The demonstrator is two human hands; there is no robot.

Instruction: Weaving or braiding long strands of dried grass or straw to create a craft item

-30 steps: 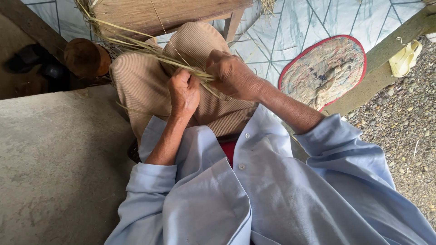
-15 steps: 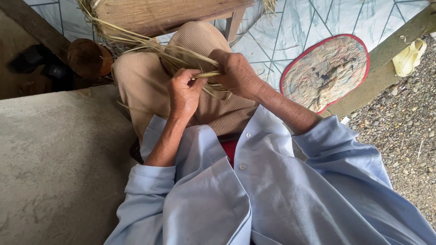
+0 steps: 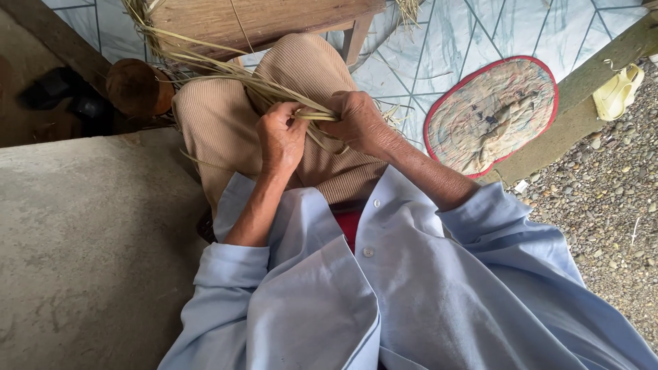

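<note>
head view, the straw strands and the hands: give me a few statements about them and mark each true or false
1. Both hands grip the bundle of straw strands. True: the left hand and the right hand close on it over the lap.
2. The strands run off toward the upper left. True.
3. The round red-edged mat lies on the person's knees. False: it lies on the patterned floor sheet to the right.
4. The sleeves are dark green. False: the shirt is light blue.
</note>
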